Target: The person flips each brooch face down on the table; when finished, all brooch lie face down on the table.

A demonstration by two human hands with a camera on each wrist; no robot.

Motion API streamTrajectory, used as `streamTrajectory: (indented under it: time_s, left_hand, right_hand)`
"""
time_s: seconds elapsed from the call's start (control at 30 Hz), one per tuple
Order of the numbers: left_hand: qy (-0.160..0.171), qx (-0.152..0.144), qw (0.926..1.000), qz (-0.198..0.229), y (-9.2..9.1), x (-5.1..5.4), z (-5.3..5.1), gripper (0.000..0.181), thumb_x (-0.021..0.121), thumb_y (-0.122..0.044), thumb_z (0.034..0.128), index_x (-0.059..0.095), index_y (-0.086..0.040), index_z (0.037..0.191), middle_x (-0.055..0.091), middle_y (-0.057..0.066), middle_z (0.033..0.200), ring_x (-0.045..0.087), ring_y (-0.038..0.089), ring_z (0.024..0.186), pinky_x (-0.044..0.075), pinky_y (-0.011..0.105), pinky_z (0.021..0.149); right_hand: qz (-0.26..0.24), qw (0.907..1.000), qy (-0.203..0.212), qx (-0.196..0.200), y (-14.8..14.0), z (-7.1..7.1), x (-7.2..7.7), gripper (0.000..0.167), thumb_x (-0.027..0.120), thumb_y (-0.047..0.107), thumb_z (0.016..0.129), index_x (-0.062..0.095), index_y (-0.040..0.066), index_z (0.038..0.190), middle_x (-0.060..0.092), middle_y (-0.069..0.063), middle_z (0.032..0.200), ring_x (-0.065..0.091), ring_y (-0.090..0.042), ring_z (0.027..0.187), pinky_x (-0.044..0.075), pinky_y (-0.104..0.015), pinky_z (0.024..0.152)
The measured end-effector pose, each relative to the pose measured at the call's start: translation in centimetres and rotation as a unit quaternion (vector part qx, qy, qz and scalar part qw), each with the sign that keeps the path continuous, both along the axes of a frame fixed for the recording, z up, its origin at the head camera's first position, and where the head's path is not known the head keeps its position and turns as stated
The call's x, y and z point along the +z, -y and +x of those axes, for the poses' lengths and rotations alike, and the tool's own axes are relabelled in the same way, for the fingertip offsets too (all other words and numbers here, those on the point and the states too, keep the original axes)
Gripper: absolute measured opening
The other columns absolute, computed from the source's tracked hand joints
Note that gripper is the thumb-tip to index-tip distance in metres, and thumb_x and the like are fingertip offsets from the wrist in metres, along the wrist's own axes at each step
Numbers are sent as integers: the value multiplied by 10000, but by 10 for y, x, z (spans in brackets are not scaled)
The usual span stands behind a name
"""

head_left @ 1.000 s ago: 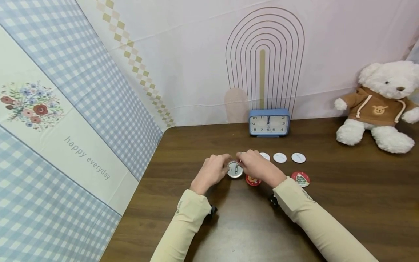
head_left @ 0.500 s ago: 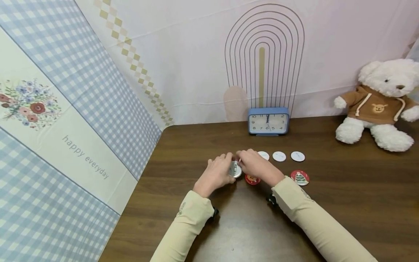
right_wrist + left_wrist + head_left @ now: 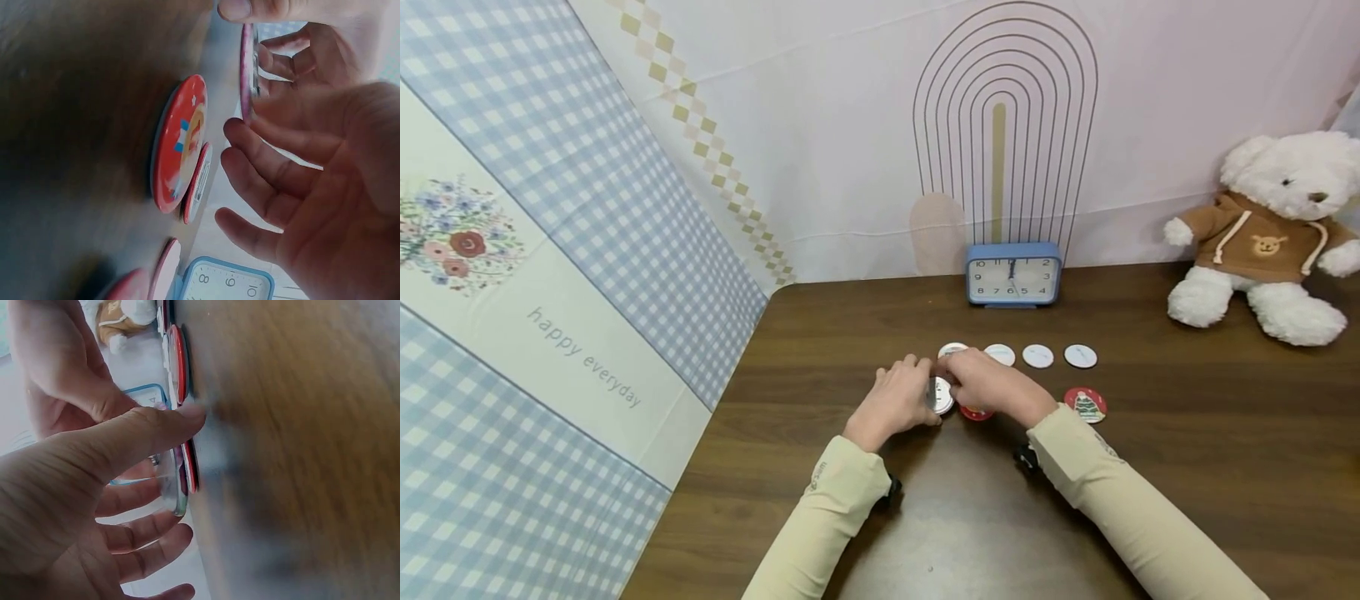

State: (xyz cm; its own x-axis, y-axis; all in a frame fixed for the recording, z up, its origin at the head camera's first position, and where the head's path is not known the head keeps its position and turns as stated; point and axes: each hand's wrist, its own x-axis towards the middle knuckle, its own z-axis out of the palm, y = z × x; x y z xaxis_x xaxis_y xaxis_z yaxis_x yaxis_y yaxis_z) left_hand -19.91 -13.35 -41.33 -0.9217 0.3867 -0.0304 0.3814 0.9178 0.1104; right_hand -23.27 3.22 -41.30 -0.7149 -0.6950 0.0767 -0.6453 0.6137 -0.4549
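Observation:
A round pin-back button badge (image 3: 941, 395), silver back up, is between both hands a little above the dark table. My left hand (image 3: 895, 400) grips its rim, thumb on the near edge and fingers on the far side. The left wrist view shows that thumb (image 3: 156, 425) across the badge, other fingers spread behind. My right hand (image 3: 996, 385) bends over the badge's right side, thumb and index finger pinching at its back; the exact contact is partly hidden. In the right wrist view the held badge (image 3: 247, 69) stands edge-on. A red badge (image 3: 181, 147) lies beside the right hand.
Several white-backed badges, such as this one (image 3: 1038, 356), lie in a row behind the hands. A red tree badge (image 3: 1086, 405) lies face up to the right. Farther back stand a blue clock (image 3: 1013, 277) and a white teddy bear (image 3: 1262, 242) by the backdrop.
My left hand has shifted right and farther around the badge, its thumb now at the near rim. My right fingers have moved lower onto the badge's back, uncovering a badge in the back row.

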Motion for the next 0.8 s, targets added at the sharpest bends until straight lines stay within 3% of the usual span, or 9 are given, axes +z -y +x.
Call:
streamTrajectory:
  time_s: [0.13, 0.33, 0.57, 0.8]
  left_hand:
    - [233, -6, 9997, 47, 2, 1, 0, 600, 923, -381, 720, 632, -72, 1144, 585, 77, 1025, 615, 264, 961, 450, 447, 799]
    - [580, -44, 9982, 150, 4, 1, -3, 607, 909, -411, 739, 651, -80, 1177, 597, 64, 1056, 601, 242, 961, 456, 473, 850]
    - [832, -26, 9960, 327, 6, 0, -6, 597, 901, -408, 754, 652, -92, 1195, 592, 58, 1071, 592, 236, 982, 449, 497, 869]
    - [1083, 117, 9929, 485, 6, -1, -8, 560, 890, -370, 778, 638, -117, 1210, 557, 48, 1063, 567, 247, 1010, 428, 547, 931]
  right_hand:
    - [209, 9995, 185, 174, 0, 0, -1, 220, 761, -38, 747, 701, 52, 938, 625, 1, 820, 526, -151, 744, 493, -351, 711]
    - [346, 9994, -31, 91, 2, 2, -5, 365, 870, 61, 665, 723, 83, 998, 648, 34, 843, 564, -148, 771, 505, -392, 711]
    - [664, 9977, -100, 79, 4, 5, -5, 364, 897, 140, 694, 726, 91, 1012, 613, 2, 845, 547, -173, 777, 478, -413, 693]
    - [660, 9976, -192, 86, 3, 6, -6, 358, 873, 115, 701, 735, 96, 1031, 603, -22, 890, 544, -189, 821, 469, -440, 705]
